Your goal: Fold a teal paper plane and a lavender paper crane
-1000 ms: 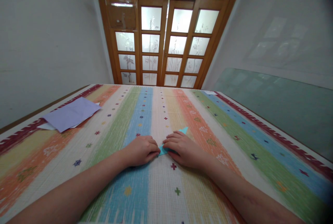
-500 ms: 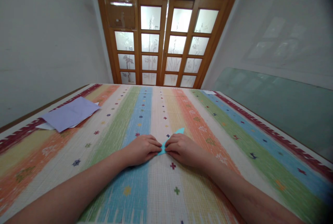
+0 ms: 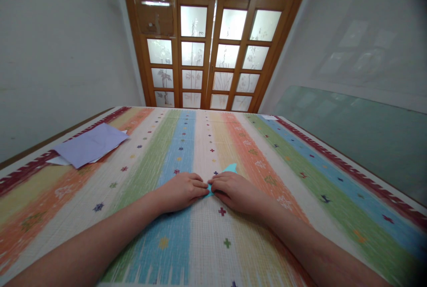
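I see a big striped cloth (image 3: 300, 176) in many colours. Flat purple paper sheets (image 3: 90, 145) lie on its far left side. Behind stands a brown wooden door with glass panes (image 3: 213, 51).

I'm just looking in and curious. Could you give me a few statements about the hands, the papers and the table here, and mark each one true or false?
1. Both hands, left hand and right hand, press on a turquoise folded paper. True.
2. The lavender paper sheets lie under the right hand. False: they lie apart, near the far left edge of the table.
3. The striped tablecloth has small cross marks. True.
4. The turquoise paper is held up in the air. False: it lies on the cloth.
5. The wooden glass-paned door stands wide open. False: it is shut.
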`<action>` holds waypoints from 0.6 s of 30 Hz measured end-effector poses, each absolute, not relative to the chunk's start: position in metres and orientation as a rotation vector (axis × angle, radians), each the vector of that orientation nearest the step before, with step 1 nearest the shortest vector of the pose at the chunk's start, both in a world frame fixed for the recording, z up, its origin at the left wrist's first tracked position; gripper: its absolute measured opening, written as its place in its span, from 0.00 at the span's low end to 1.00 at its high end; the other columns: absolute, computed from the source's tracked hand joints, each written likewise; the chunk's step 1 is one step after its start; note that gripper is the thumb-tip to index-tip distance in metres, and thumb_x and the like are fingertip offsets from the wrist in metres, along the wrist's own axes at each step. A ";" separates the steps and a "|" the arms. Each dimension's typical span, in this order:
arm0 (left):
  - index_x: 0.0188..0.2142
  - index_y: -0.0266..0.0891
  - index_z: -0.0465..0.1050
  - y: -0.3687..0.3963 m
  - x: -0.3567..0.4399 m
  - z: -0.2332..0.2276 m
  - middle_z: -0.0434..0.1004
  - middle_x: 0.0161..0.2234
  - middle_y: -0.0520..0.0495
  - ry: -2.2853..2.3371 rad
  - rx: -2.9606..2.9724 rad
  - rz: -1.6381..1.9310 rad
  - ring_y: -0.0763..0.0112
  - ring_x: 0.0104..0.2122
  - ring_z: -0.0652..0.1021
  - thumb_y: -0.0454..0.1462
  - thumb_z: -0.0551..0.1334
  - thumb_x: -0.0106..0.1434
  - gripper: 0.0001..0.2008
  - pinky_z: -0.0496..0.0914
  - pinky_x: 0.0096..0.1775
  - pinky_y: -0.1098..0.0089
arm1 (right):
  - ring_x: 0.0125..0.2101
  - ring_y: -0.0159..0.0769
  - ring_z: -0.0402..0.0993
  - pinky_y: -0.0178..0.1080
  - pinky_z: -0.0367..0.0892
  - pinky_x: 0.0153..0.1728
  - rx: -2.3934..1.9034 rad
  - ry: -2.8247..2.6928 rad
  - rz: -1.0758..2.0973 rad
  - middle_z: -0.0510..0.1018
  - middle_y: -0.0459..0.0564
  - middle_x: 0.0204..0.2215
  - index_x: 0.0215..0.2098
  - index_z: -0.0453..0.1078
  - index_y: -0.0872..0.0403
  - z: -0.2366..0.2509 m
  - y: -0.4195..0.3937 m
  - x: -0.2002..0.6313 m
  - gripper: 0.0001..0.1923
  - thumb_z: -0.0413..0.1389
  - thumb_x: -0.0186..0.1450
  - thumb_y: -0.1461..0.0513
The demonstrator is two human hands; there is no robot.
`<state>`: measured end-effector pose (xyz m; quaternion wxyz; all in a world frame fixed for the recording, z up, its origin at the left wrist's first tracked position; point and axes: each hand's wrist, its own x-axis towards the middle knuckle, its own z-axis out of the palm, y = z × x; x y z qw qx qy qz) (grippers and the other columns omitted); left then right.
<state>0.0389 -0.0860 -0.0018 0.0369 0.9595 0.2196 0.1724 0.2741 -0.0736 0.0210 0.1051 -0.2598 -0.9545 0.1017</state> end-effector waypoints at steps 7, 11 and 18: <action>0.53 0.39 0.72 -0.086 0.038 -0.007 0.79 0.47 0.43 0.744 3.025 0.434 0.61 0.51 0.75 0.34 0.54 0.71 0.14 0.68 0.53 0.61 | 0.47 0.39 0.76 0.41 0.65 0.50 -0.797 -2.792 0.327 0.80 0.52 0.46 0.49 0.74 0.52 0.021 -0.074 0.276 0.14 0.51 0.69 0.65; 0.51 0.38 0.73 -0.086 0.039 -0.007 0.80 0.45 0.42 0.733 3.019 0.482 0.62 0.49 0.76 0.34 0.55 0.71 0.13 0.68 0.53 0.62 | 0.48 0.39 0.75 0.41 0.66 0.51 -0.862 -2.790 0.334 0.80 0.52 0.47 0.51 0.73 0.52 0.019 -0.075 0.276 0.14 0.51 0.69 0.65; 0.52 0.37 0.73 -0.087 0.038 -0.008 0.80 0.44 0.41 0.742 3.020 0.483 0.62 0.49 0.76 0.33 0.56 0.70 0.13 0.68 0.52 0.62 | 0.58 0.42 0.67 0.45 0.62 0.59 -0.860 -2.861 0.349 0.72 0.52 0.59 0.59 0.68 0.50 0.019 -0.072 0.285 0.20 0.49 0.71 0.59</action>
